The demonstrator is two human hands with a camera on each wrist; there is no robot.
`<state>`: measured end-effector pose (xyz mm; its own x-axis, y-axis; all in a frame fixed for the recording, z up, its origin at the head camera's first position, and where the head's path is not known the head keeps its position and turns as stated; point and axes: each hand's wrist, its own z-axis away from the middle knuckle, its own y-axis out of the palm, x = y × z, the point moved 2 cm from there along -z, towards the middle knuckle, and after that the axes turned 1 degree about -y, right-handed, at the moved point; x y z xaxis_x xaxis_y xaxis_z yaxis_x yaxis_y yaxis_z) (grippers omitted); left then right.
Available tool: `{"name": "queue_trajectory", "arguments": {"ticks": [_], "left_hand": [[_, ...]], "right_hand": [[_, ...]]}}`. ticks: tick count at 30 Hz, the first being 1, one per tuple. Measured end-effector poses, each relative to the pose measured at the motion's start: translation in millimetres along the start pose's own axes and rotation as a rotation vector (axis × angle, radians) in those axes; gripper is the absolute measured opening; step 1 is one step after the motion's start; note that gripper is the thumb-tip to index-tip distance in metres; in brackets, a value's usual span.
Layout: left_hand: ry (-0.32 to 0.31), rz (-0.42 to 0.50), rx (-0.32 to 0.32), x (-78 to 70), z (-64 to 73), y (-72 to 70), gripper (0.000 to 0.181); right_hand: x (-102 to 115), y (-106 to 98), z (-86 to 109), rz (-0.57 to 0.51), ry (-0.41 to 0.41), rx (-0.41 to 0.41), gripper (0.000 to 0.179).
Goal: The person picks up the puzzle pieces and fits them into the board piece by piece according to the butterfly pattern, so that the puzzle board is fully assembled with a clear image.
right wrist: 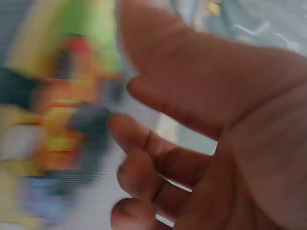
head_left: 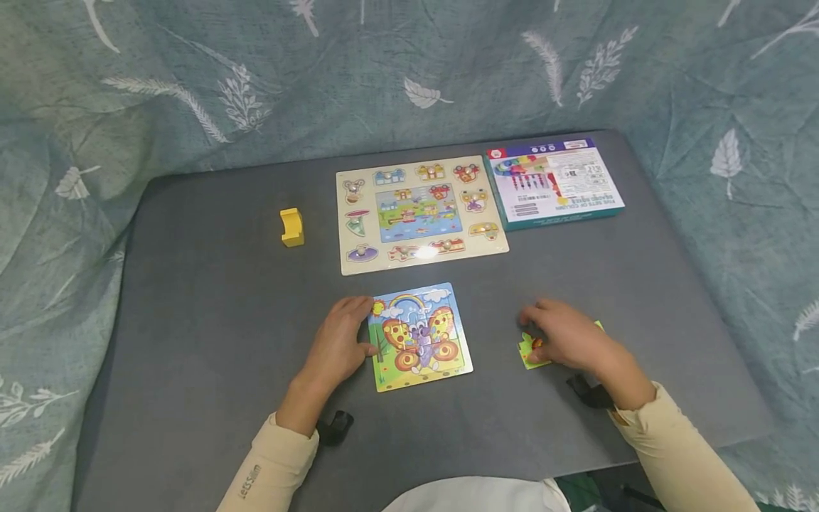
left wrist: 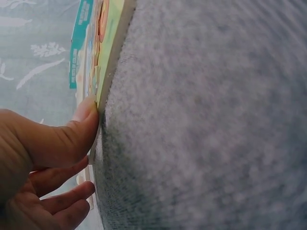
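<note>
The left hand [head_left: 339, 341] is at the left side of a square puzzle board [head_left: 422, 341]. Its thumb touches the board's edge, and the fingers lie extended toward the far left corner, with the thumb apart from them. This board is flat in the near middle part of the counter [head_left: 211, 299], and it shows a purple elephant with butterfly wings under a rainbow.

On the right, well apart from the board, the right hand [head_left: 569, 338] is bent over a green puzzle piece [head_left: 527, 347], which is partly covered. The fingers are curved, but the right wrist view is blurred, so I cannot tell whether they pinch the piece.

Beyond the square board there is a knobbed puzzle [head_left: 419, 213], and just beside it, at far right, a flat box [head_left: 557, 181]. A yellow block [head_left: 292, 227] stands to the left of the knobbed puzzle. Behind the counter hangs a leaf-patterned cloth [head_left: 384, 71].
</note>
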<state>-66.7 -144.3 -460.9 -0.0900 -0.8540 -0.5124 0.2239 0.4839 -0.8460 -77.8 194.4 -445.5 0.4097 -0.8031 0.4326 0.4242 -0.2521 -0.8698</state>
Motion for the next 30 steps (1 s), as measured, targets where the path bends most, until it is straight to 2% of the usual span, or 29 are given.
{"name": "queue_trajectory", "arguments": {"ticks": [5, 11, 14, 17, 21, 23, 26, 30], "left_hand": [[0.002, -0.003, -0.014, -0.2, 2.0, -3.0, 0.079], [0.008, -0.010, 0.000, -0.4, 2.7, -3.6, 0.079], [0.001, -0.007, 0.006, -1.6, 2.8, -3.2, 0.079], [-0.006, -0.006, 0.007, -3.2, 2.3, -3.2, 0.080], [-0.013, -0.002, 0.019, -4.1, 2.3, -1.9, 0.079], [-0.011, 0.003, 0.027, -4.3, 2.2, -1.2, 0.079], [-0.002, 0.004, 0.028, -4.2, 2.0, -2.1, 0.078], [0.014, -0.004, 0.008, -3.1, 1.6, -7.0, 0.077]], "right_hand": [[-7.3, 13.3, 8.2, -0.019, -0.003, -0.018, 0.043], [2.2, 13.0, 0.6, 0.001, -0.027, -0.070, 0.040], [19.6, 8.9, -11.0, -0.060, -0.034, -0.108, 0.032], [46.6, 9.2, -29.2, -0.192, -0.060, -0.123, 0.025], [83.7, 22.1, -57.1, -0.377, -0.115, -0.058, 0.021], [99.0, 30.6, -69.0, -0.417, -0.138, -0.007, 0.022], [117.3, 41.3, -82.8, -0.404, -0.157, 0.049, 0.024], [133.6, 49.4, -95.0, -0.304, -0.155, 0.058, 0.028]]}}
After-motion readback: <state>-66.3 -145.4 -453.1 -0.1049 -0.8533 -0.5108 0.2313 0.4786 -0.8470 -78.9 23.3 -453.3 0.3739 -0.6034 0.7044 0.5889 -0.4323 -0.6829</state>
